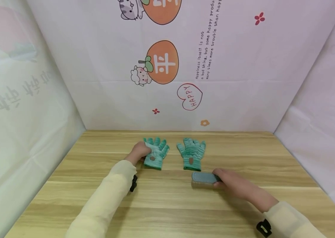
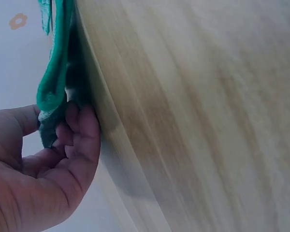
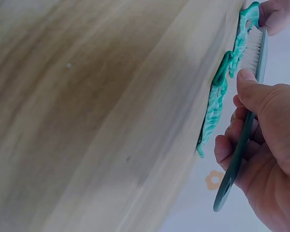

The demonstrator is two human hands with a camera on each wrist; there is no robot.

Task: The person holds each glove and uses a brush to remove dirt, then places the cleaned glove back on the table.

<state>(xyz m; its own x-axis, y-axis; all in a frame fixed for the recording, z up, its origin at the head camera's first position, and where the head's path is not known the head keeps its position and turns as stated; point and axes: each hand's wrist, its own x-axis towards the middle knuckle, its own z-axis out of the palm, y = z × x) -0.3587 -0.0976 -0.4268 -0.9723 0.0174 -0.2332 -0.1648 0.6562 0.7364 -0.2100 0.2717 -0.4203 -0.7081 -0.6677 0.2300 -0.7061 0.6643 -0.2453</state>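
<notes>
Two green-and-white knitted gloves lie on the wooden table, each with a brown spot near its cuff. My left hand (image 1: 140,151) pinches the side of the left glove (image 1: 156,153); in the left wrist view, thumb and curled fingers hold the fabric (image 2: 47,126) at the edge. To the right lies the other glove (image 1: 193,153), untouched. My right hand (image 1: 235,185) grips a brush (image 1: 204,178) by its dark green handle (image 3: 234,162), above the table in front of the right glove. Pale bristles (image 3: 253,47) show in the right wrist view.
The wooden table (image 1: 167,208) ends at a white printed cloth backdrop (image 1: 233,105). White cloth walls stand at the left (image 1: 21,132) and right (image 1: 319,109). A black band (image 1: 133,183) is on the left wrist, another (image 1: 264,228) on the right.
</notes>
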